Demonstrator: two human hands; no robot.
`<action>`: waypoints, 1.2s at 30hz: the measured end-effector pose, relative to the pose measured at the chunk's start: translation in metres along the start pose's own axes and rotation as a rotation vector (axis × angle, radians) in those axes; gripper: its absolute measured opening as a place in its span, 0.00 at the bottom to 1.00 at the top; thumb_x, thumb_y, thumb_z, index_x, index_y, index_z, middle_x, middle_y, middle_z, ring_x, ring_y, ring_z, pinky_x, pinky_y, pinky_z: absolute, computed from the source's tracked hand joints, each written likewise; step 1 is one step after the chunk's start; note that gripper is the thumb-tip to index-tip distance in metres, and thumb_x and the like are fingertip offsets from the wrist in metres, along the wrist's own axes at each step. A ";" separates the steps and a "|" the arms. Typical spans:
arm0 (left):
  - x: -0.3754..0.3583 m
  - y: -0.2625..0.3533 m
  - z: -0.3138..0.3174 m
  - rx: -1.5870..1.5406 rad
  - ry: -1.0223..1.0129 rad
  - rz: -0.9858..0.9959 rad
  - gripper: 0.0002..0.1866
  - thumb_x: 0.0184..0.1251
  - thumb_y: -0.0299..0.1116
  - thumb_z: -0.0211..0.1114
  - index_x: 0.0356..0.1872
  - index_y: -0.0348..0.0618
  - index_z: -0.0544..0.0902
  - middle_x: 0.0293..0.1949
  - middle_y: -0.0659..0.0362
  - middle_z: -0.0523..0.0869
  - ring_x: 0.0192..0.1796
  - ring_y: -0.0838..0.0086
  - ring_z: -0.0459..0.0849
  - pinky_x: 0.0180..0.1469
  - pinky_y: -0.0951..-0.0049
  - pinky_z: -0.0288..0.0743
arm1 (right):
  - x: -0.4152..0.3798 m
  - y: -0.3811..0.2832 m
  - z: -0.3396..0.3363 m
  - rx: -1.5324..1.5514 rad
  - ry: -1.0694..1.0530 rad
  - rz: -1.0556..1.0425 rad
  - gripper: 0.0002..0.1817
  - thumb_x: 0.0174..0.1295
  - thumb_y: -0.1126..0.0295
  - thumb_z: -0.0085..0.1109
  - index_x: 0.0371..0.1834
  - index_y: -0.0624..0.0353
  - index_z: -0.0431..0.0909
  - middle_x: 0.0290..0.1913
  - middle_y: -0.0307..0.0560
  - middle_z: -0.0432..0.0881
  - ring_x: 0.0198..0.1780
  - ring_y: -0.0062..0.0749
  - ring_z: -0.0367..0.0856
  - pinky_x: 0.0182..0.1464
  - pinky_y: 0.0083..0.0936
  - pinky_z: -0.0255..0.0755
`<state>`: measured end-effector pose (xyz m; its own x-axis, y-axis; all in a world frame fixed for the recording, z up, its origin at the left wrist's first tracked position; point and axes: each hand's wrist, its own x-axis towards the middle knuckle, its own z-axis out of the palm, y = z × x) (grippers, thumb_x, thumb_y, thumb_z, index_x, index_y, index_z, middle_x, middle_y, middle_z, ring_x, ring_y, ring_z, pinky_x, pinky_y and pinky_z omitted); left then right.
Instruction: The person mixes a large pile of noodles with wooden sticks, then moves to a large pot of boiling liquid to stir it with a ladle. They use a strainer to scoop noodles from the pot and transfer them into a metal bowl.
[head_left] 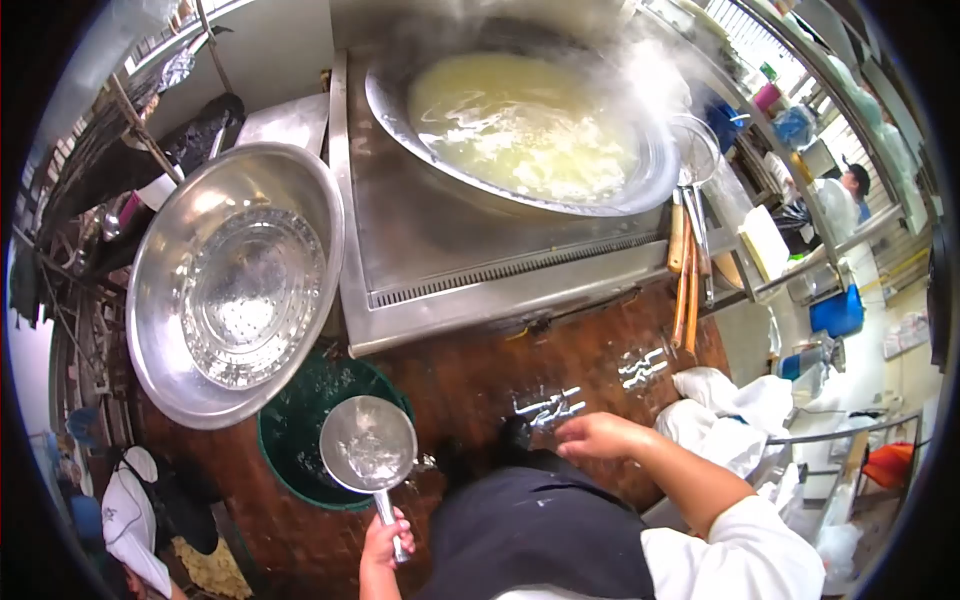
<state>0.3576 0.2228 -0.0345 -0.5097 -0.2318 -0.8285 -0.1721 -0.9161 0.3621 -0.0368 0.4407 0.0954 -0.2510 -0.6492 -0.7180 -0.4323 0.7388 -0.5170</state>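
My left hand (384,538) is wrapped round the handle of a metal dipper (368,440). The dipper's round bowl is over the edge of a dark green bucket (275,450) on the floor, and something shiny, like water, shows in it. Near the front of my dark apron, my right hand (595,437) hangs in the air with nothing in it, its fingers loosely apart. A wide steel basin (160,340) with clear water in its bottom stands beyond the bucket, to the left.
A huge wok (470,185) of steaming, yellowish liquid is set in the steel stove (440,260). Long-handled strainers (690,250) lean at its right side. White sacks (730,415) are at the right. Another person's white sleeve (130,520) appears lower left, and a further person (850,190) far right.
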 end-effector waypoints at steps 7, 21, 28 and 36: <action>-0.061 0.063 0.123 -0.040 -0.329 0.032 0.15 0.54 0.23 0.64 0.42 0.43 0.72 0.18 0.59 0.71 0.16 0.72 0.71 0.20 0.69 0.68 | 0.111 -0.068 -0.065 0.935 0.057 -0.179 0.16 0.62 0.52 0.61 0.36 0.54 0.80 0.35 0.37 0.83 0.36 0.22 0.79 0.41 0.23 0.72; 0.009 0.163 0.281 0.204 -0.120 0.320 0.16 0.53 0.22 0.66 0.40 0.42 0.70 0.21 0.60 0.76 0.15 0.74 0.75 0.17 0.72 0.73 | 0.275 -0.116 -0.149 1.655 -0.259 -0.082 0.16 0.67 0.58 0.48 0.22 0.48 0.72 0.17 0.29 0.71 0.11 0.16 0.62 0.12 0.13 0.51; 0.045 0.179 0.297 0.114 -0.299 0.335 0.15 0.55 0.23 0.64 0.41 0.46 0.70 0.23 0.61 0.74 0.18 0.73 0.76 0.22 0.70 0.75 | 0.190 -0.117 -0.116 1.039 -0.298 -0.268 0.42 0.60 0.29 0.42 0.59 0.57 0.71 0.46 0.42 0.81 0.42 0.28 0.82 0.42 0.35 0.73; 0.079 0.257 0.288 0.964 -0.858 0.216 0.20 0.65 0.33 0.65 0.56 0.39 0.76 0.45 0.60 0.83 0.51 0.77 0.79 0.57 0.72 0.71 | 0.151 -0.170 -0.128 0.822 0.140 -0.417 0.22 0.57 0.66 0.64 0.50 0.70 0.73 0.33 0.44 0.81 0.31 0.22 0.79 0.34 0.20 0.77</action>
<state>0.0307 0.0637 0.1159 -0.9128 0.2653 -0.3104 -0.3677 -0.2032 0.9075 -0.1116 0.1934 0.1343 -0.3386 -0.8673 -0.3649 0.2246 0.3021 -0.9264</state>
